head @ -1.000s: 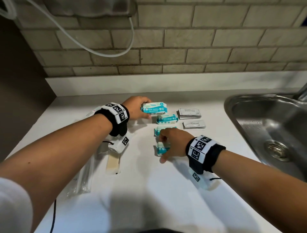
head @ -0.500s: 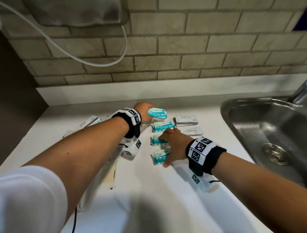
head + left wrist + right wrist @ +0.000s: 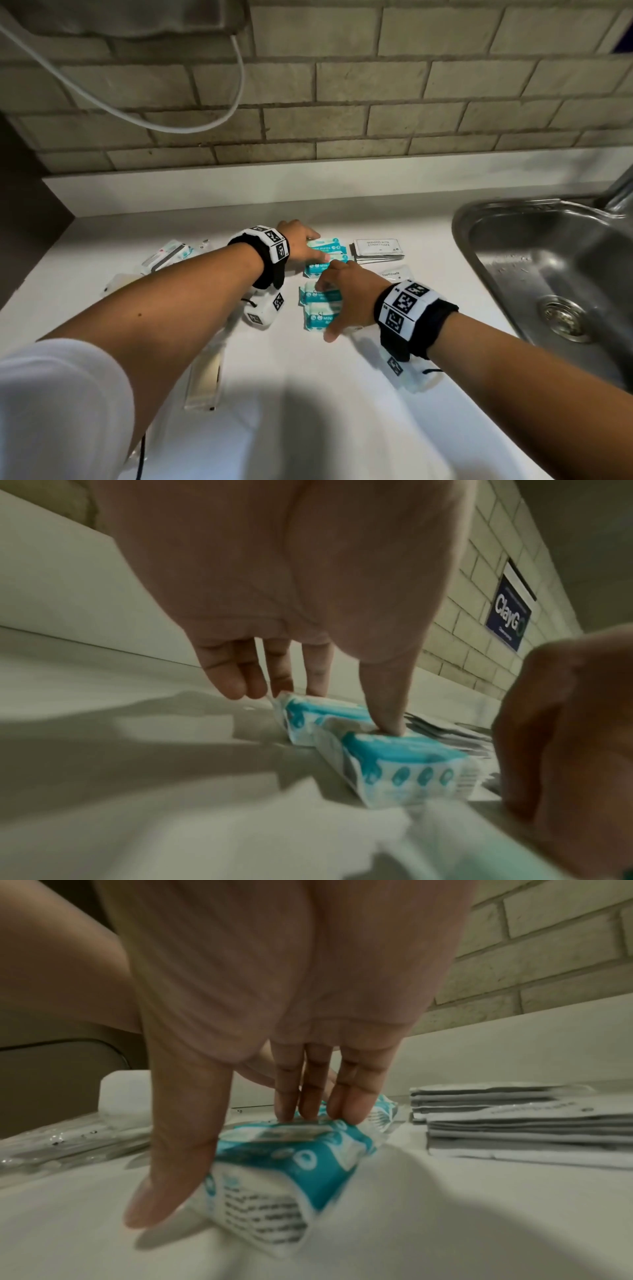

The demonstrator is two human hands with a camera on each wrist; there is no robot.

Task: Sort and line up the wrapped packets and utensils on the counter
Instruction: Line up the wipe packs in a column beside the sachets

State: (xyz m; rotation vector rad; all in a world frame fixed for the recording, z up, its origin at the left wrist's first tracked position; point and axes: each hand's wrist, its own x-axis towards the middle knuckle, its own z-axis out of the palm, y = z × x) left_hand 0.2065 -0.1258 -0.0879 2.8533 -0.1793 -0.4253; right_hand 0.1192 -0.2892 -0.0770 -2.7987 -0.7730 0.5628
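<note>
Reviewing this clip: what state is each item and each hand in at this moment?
Left hand: pinches farthest wipes packet between thumb and fingers.
Right hand: grips two nearest wipes packets, thumb and fingers at opposite edges.
Second wipes packet: flat in the column, between the hands.
Shampoo sachets: stacked, untouched.
Toothpaste sachet: flat, partly hidden by the right hand.
Wrapped utensil: sealed, lying flat.

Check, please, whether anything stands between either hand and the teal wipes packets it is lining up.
Nothing visible does. The left hand pinches the farthest wipes packet between thumb and fingers; the right hand grips the nearest wipes packet. The shampoo sachets lie aside.
</note>
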